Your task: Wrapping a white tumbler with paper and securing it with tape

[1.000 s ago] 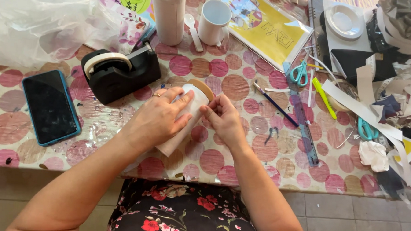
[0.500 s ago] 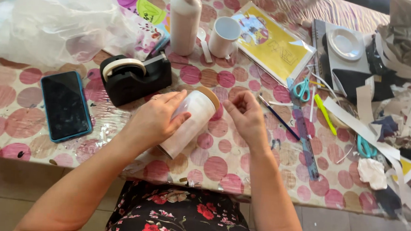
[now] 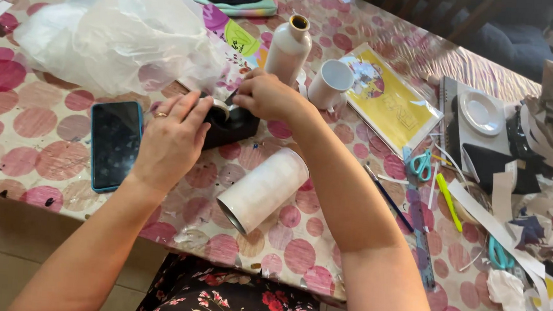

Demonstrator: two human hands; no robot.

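Under both hands: black tape dispenser, white roll.

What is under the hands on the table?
A black tape dispenser. The left hand rests on it, the right hand pinches at its top. Most of its tape roll is covered.

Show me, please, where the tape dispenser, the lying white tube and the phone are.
tape dispenser point(image 3: 237, 127): head view, black side of its body.
white tube point(image 3: 268, 185): head view, middle of its side.
phone point(image 3: 114, 142): head view, middle of the dark screen.

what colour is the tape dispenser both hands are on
Black, with a pale roll of tape on top: the tape dispenser, seen in the head view.
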